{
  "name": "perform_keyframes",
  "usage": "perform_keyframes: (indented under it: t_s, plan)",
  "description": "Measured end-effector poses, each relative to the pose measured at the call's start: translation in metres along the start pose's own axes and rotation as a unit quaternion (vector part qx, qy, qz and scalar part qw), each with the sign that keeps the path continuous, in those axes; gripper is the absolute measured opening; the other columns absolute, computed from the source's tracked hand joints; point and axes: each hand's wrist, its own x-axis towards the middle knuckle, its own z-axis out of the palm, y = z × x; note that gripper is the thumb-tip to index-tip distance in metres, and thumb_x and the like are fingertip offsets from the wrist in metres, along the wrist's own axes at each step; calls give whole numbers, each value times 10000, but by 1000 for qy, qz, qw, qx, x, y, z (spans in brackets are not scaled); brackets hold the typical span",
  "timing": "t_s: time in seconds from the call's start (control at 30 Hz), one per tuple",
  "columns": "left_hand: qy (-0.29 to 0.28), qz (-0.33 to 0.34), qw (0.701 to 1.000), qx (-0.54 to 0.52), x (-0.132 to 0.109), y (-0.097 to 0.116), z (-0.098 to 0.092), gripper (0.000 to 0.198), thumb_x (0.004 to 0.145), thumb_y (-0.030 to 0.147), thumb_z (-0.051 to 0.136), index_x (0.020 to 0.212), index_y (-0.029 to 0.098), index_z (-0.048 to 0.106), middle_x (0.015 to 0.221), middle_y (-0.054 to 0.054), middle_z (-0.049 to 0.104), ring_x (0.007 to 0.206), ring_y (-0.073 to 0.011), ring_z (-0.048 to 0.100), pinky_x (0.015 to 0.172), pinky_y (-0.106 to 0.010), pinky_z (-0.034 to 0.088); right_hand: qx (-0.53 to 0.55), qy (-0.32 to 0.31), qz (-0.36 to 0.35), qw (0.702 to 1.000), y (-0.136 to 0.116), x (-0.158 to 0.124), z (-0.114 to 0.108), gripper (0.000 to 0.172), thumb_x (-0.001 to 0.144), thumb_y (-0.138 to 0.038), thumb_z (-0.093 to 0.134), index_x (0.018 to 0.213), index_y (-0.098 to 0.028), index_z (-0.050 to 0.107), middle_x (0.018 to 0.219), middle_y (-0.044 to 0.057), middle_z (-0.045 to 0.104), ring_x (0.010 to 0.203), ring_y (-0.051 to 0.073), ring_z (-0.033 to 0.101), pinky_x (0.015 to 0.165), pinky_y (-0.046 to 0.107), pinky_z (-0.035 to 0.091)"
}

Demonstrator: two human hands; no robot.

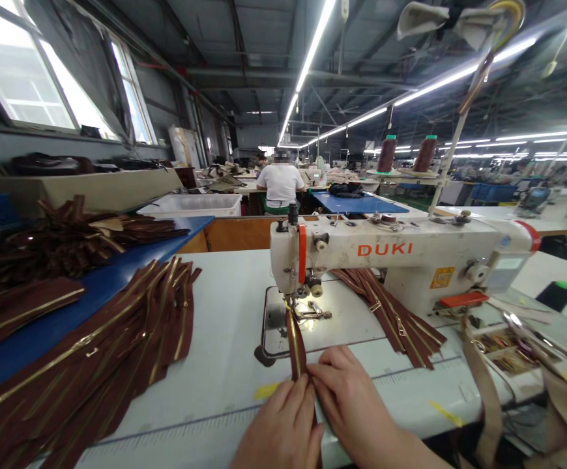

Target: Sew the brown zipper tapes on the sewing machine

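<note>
A brown zipper strip [298,348] with a gold-coloured line of teeth runs from under the needle area of the sewing machine [342,244] toward me. My left hand [283,420] grips the strip at the table's front, its fingers closed over it. Right beside it, my right hand [339,387] pinches the strip's right edge between thumb and fingers. The strip's near end is mostly hidden under my hands. Beneath the needle lies the metal plate [347,326], with a small guide [315,311] fixed on it.
Many brown zippers [131,326] are heaped on the left, and more zippers [391,312] lie behind the needle under the machine arm. A small parts tray [513,355] stands at right beside hanging beige straps [483,391]. A person in a white shirt [279,185] sits ahead.
</note>
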Motion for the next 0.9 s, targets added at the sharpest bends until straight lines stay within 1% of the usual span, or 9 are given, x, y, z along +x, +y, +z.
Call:
perform_keyframes:
  t_s: [0.13,0.27,0.37,0.53,0.63,0.7,0.77,0.83,0.9]
  plan:
    - [-9,-26,999,-30,4,0,-1,302,926,178,360,1059,87,616,1032,-157,689,914,-258,649,768,-393,556,18,-1,4,1000,1,0,0,216,887,-81,474,855,-176,666,820,54,576,828,191,498,731,306,430]
    - [2,-15,1000,-27,4,0,-2,308,933,156,344,1044,82,621,1001,-151,696,901,-253,651,756,-386,557,32,-9,7,999,1,1,-3,216,888,-81,478,848,-184,664,826,46,585,834,182,505,729,292,426]
    - [10,-3,1000,-24,3,0,-2,324,943,137,321,1014,76,631,969,-141,706,898,-241,654,764,-368,554,23,-16,0,1000,2,1,-2,206,890,-87,483,849,-186,660,822,42,586,830,177,505,727,284,421]
    - [14,2,1000,-26,1,1,-1,335,956,141,313,1015,88,638,958,-125,713,898,-226,663,796,-346,545,-19,-24,-24,999,2,1,0,194,902,-123,473,837,-169,650,822,55,579,815,186,491,715,293,421]
    - [5,-4,999,-43,0,-1,0,338,956,148,311,1010,100,642,969,-113,715,895,-222,667,790,-337,554,-46,-43,-27,998,2,2,1,184,895,-120,487,806,-168,640,818,50,576,804,187,487,710,297,418]
    - [-1,-4,999,-50,0,-2,-1,320,951,149,330,1035,100,635,993,-115,713,918,-223,665,796,-338,560,-74,-56,-34,995,3,3,1,137,883,-121,520,830,-173,636,819,43,573,806,191,484,708,303,414]
    - [-2,3,998,-59,-1,-4,-3,297,943,152,358,1062,107,627,1006,-113,711,935,-219,663,809,-332,561,-112,-62,-52,990,4,2,3,82,866,-131,563,885,-179,627,829,36,569,815,199,479,708,316,406]
    - [3,9,997,-77,0,-6,-8,290,934,133,364,1060,125,625,981,-95,717,930,-205,663,833,-320,555,-152,-66,-77,983,6,1,5,78,849,-146,597,918,-181,611,849,35,565,823,206,471,707,331,397]
    - [5,10,995,-103,2,-10,-14,285,924,119,370,1048,143,625,960,-73,720,926,-188,662,857,-299,544,-184,-72,-99,975,7,1,6,75,841,-156,609,911,-178,595,861,37,560,822,210,467,706,344,391]
